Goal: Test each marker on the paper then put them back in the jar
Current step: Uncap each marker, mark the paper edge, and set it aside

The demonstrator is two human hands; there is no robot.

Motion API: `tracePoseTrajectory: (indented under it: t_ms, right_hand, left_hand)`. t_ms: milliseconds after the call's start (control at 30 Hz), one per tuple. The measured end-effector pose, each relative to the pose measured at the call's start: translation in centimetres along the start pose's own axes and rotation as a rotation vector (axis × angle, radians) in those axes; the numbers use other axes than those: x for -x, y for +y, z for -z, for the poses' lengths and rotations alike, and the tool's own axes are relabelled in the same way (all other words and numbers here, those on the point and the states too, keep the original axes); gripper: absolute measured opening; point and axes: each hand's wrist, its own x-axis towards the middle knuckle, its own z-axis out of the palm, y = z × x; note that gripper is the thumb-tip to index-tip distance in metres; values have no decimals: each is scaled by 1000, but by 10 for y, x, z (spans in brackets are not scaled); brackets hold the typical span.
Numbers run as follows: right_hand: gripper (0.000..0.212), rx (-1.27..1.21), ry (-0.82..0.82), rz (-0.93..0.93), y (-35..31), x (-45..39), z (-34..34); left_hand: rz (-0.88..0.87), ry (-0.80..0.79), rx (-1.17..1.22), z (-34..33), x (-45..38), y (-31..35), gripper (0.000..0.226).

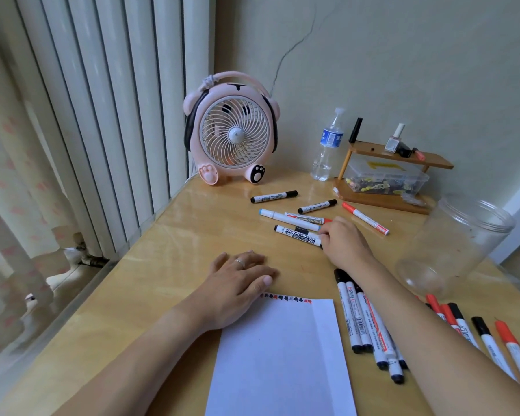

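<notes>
Markers (370, 319) are all scattered on the worktop (168, 241); none is seen in the tipped jar (457, 247), and the paper (282, 355) looks unmarked. One marker (297, 234) is pinched by right-hand fingers (324, 235); left-hand fingers (252, 259) lie flat, so testing is judged barely begun.

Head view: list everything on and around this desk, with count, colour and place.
Markers: about eighteen, black, red and blue caps; six loose mid-desk, the rest right of the paper.
Paper: one, white, near edge.
Jar: one, clear, empty, on its side at right.
Fan: one, pink, back corner.
Water bottle: one, clear, blue label, right of the fan.
Wooden shelf: one, brown, back right, small bottles on top.
Plastic box: one, clear, inside the shelf.
Desk: one, light wood.
Radiator: one, white, left.
Left hand: flat on desk and the paper's corner.
Right hand: grip closing on a black marker.
</notes>
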Motion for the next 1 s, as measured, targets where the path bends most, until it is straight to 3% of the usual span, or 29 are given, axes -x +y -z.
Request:
tracePoseTrajectory:
  t_ms: [133, 233, 367, 500, 633, 733, 800, 900, 1000]
  right_hand:
    - [14, 19, -4, -35, 2, 1, 7]
    - [9, -108, -53, -37, 6, 1, 6]
    - [24, -154, -115, -18, 9, 0, 1]
    - [19, -124, -43, -6, 8, 2, 1]
    - [15, -179, 128, 149, -5, 25, 19]
    - [17, -157, 114, 357, -18, 61, 34]
    - [20, -131, 78, 458, -25, 89, 37]
    - [17, -129, 118, 509, -35, 129, 31]
    - [16, -139, 149, 436, -37, 151, 18]
  left_hand:
    - [-7, 18, -12, -3, -1, -2, 55]
    - [-15, 35, -17, -4, -2, -5, 53]
    - [-17, 40, -25, -5, -2, -5, 64]
    - [-18, 34, -27, -3, -1, -4, 65]
    - [-16, 61, 3, -3, -1, -4, 58]
    - [-19, 181, 58, 0, 0, -1, 70]
    - [-52, 262, 99, 3, 1, 5, 65]
    - [-165, 257, 104, 4, 2, 15, 46]
    - [-273, 163, 133, -2, 4, 20, 41]
